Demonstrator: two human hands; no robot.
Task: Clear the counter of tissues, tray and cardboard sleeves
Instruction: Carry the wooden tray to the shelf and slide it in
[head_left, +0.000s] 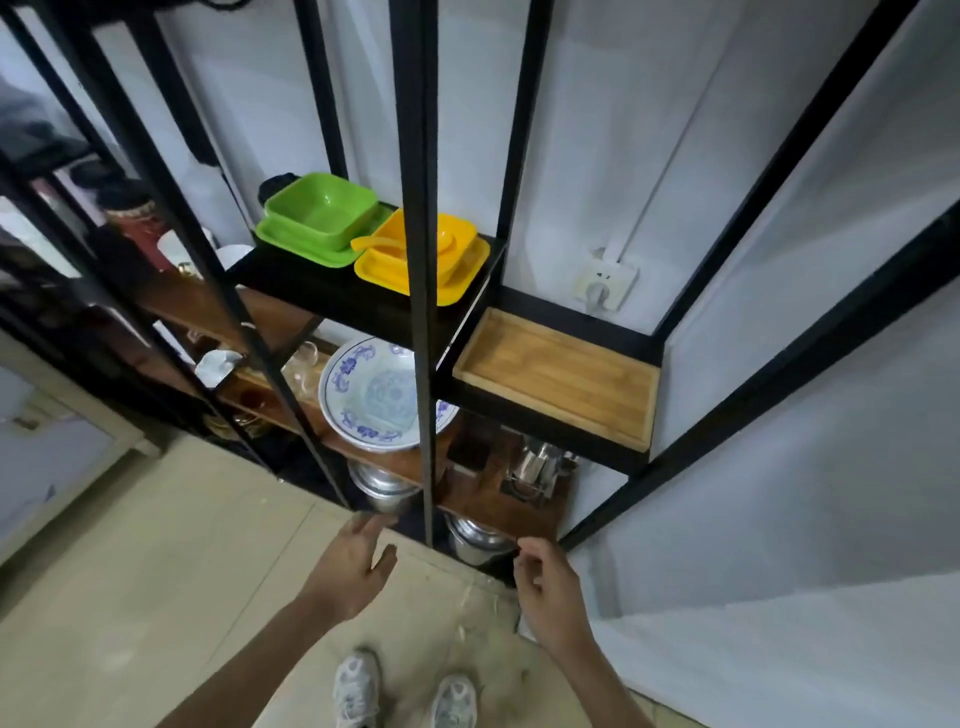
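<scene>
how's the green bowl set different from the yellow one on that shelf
The green bowl looks empty; the yellow bowl holds a yellow spoon. The green one sits further left and back, in full view; the yellow one is partly hidden behind a black rack post. Both are square plastic bowls on matching plates, side by side.

Matt wooden tray (558, 375) on a black metal rack (418, 260) — glossy plastic bowls (324, 208), shiny steel pots (382, 486).
</scene>
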